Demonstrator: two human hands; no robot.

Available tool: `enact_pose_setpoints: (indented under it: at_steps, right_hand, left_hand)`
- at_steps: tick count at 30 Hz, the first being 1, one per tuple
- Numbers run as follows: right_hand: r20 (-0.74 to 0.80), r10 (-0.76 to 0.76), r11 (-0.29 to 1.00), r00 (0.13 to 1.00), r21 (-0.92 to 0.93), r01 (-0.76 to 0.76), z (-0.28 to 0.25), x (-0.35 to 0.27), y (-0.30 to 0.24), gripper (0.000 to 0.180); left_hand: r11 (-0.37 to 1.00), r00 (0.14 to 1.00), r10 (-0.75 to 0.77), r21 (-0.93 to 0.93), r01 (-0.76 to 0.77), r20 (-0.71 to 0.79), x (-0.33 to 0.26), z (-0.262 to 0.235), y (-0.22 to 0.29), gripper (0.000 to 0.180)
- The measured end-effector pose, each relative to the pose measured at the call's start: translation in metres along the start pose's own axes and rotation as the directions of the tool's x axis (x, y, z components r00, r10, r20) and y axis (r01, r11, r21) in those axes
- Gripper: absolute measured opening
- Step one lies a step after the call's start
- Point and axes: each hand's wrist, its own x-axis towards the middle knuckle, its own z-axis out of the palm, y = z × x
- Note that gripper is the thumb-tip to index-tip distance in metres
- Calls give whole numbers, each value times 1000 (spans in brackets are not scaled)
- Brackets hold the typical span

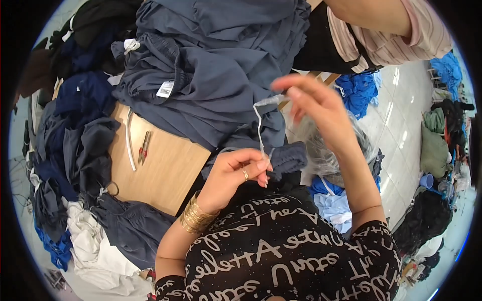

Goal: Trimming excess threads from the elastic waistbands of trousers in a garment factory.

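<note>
White drawstring cord being drawn through a dark navy fabric waistband, head view.
The thin white drawstring cord [259,131] is pinched at its top by the right hand [314,103]; the left hand [236,173] grips the dark navy fabric waistband [287,158] off the wooden table [160,170]'s near edge; the cord is best kept taut.

The scene is lit brightly and evenly from overhead. Streaks of glare are seen on the pale tiled floor [396,130] at the right, where highlights are nearly blown out. Only soft shadows are cast on the wooden table [160,170]. The dark blue garments [221,65] are rendered with little fold detail. The raised right hand [316,105] is slightly smeared by motion, while the left hand [236,175] is sharper. Strong fisheye bending is shown toward the rim, and the corners are cut off by a black circular vignette.
</note>
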Motion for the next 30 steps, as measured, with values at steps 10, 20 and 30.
enact_pose_setpoints:
  at_steps: [10, 20, 30]
  right_hand:
    - [458, -195, 787, 867, -454, 417, 6, -37, -15, 17]
    - [617, -328, 649, 716, -403, 645, 13, -41, 40, 11]
    - [422, -398, 650, 814, -496, 575, 25, -42, 56, 12]
  left_hand:
    - [981, 994, 111, 158, -111, 12, -11, 6, 3, 13]
    - [654, 980, 198, 745, -130, -3, -10, -2, -11, 11]
    - [655, 956, 283, 745, -130, -82, 0, -12, -26, 10]
